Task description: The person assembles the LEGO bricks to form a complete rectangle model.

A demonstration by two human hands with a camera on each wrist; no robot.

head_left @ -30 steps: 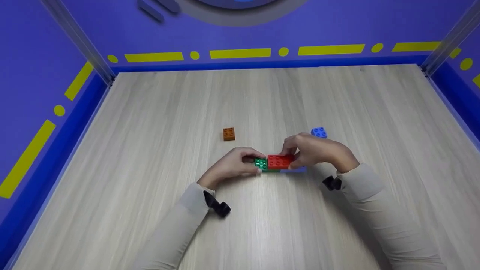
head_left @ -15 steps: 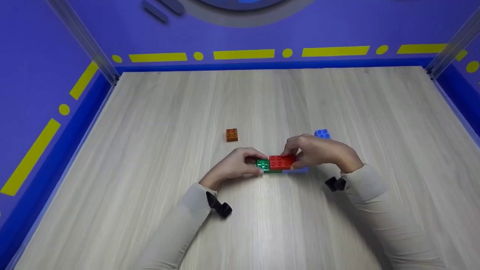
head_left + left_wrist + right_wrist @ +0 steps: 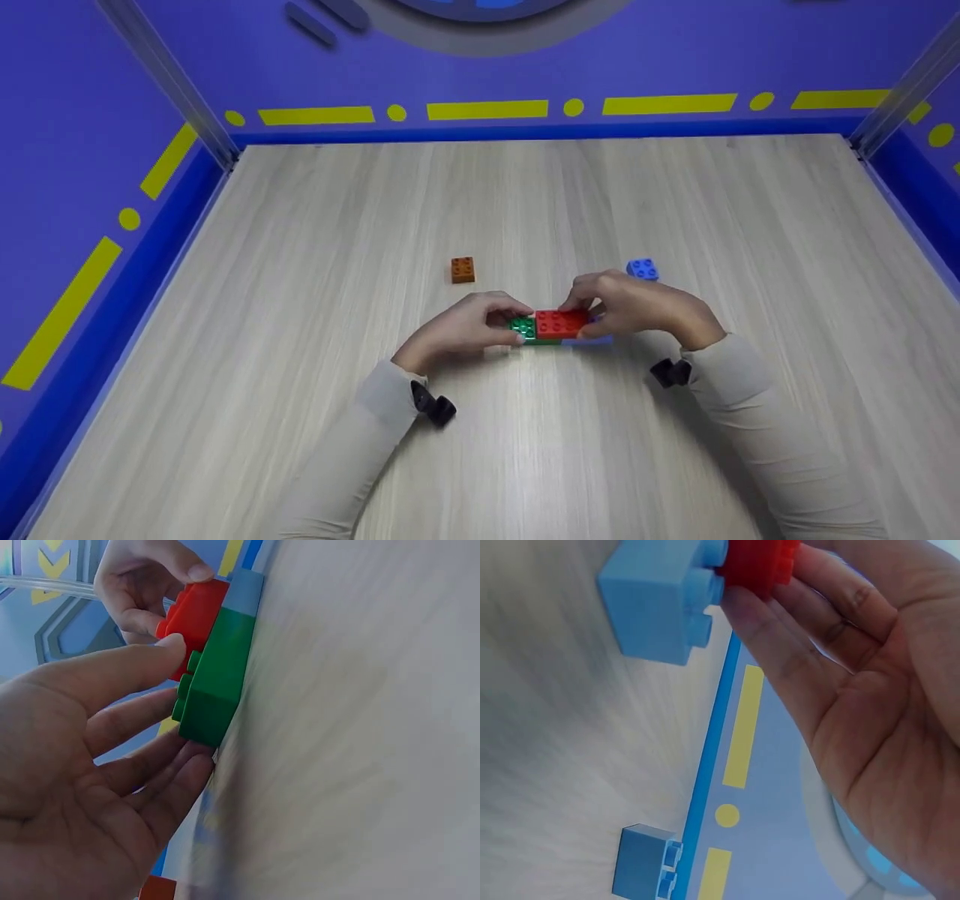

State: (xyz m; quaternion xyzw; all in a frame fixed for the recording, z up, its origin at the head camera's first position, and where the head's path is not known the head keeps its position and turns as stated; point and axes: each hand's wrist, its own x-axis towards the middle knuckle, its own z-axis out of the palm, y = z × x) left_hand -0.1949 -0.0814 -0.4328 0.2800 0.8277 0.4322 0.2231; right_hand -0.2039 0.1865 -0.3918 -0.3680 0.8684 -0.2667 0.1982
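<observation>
My right hand [image 3: 626, 304] pinches a red building brick [image 3: 561, 324] between thumb and fingers. The red brick sits over the seam of a green brick [image 3: 217, 675] and a light blue brick [image 3: 649, 604] standing end to end on the table. At the green brick's left end, my left hand [image 3: 472, 326] holds it with the thumb on the near side and the fingers on the far side. Green studs show between the left fingertips and the red brick. The right wrist view has the light blue brick's outer studs uncovered.
A small orange-brown brick [image 3: 463, 270] lies on the wooden table [image 3: 337, 225] beyond my left hand. Another small blue brick [image 3: 643, 269] is just beyond my right hand. Blue panels with yellow marks [image 3: 487, 109] wall in the table at the back and sides.
</observation>
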